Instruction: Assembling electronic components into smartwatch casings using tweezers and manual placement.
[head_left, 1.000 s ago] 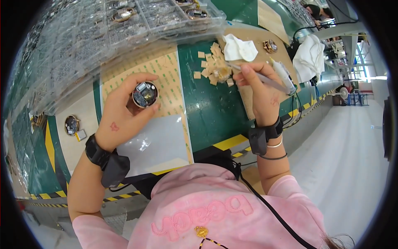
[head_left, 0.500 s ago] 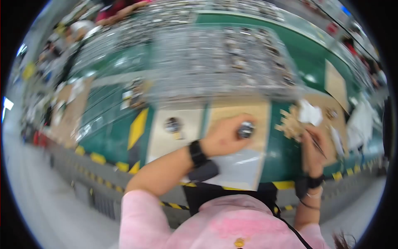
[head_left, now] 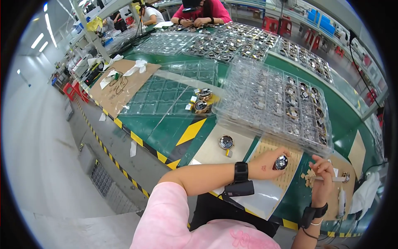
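Metal-rimmed, a small round component [head_left: 281,162] is gripped in the closed left hand [head_left: 265,164] over the desk [head_left: 182,124], while tweezers [head_left: 329,179] are pinched in the right hand [head_left: 322,176] at three o'clock, suggesting a small beige pad [head_left: 309,174] must next be placed precisely.

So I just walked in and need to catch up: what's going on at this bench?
A person in a pink top sits at a green workbench. Their left hand holds a small round metal part over a tan sheet. Their right hand grips a slim pen-like tool beside a pile of small tan squares. Clear trays of similar parts lie in front, and another round part rests on the bench.
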The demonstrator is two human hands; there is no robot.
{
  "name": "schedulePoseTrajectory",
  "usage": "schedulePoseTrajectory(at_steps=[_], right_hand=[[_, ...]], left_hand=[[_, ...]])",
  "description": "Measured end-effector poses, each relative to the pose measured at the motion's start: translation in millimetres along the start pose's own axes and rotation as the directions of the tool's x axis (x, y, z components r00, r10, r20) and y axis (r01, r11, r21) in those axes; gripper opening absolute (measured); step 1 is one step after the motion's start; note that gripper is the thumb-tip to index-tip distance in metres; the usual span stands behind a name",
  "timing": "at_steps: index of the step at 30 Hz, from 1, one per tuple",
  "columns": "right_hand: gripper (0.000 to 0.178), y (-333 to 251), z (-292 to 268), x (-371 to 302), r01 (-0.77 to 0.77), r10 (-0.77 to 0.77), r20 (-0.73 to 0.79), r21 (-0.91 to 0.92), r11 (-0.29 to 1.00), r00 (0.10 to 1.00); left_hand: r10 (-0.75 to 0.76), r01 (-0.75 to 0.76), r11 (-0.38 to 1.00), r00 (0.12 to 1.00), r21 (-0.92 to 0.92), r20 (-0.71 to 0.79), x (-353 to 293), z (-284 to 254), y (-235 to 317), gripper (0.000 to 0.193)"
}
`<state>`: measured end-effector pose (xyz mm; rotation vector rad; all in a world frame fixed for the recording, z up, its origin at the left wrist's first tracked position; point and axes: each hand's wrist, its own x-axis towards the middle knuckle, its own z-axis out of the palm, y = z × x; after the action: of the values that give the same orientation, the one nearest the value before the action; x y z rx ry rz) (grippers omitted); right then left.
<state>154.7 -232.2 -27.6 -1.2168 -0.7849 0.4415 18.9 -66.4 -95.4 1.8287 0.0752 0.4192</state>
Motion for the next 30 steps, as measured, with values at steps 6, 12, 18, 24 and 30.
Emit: schedulePoseTrajectory(at_steps=[6, 12, 18, 24, 30], right_hand=[[0.01, 26, 4, -2, -0.148, 0.137, 0.111, 0.092, 0.985, 0.984], [0.011, 38, -4, -12, -0.267, 0.256, 0.124, 0.081, 0.96, 0.959], [0.013, 32, -2, -20, -0.278, 0.272, 0.068, 0.106, 0.955, 0.96], [0.013, 40, 0, -16, -0.289, 0.288, 0.045, 0.007, 0.957, 0.956], [0.017, 36, 4, -6, -0.279, 0.284, 0.088, -0.066, 0.958, 0.955]], left_hand=[[0.021, -0.02, 0.998, 0.999, -0.058, 0.024, 3, 7, 2, 0.05], [-0.015, 0.016, 0.999, 0.999, -0.037, 0.043, 3, 7, 7, 0.05], [-0.041, 0.041, 0.999, 0.998, -0.009, 0.055, 3, 13, 10, 0.048], [-0.069, 0.068, 0.997, 0.998, -0.026, -0.001, 1, 9, 10, 0.046], [-0.162, 0.168, 0.935, 0.986, -0.312, 0.045, 13, -4, 11, 0.049]])
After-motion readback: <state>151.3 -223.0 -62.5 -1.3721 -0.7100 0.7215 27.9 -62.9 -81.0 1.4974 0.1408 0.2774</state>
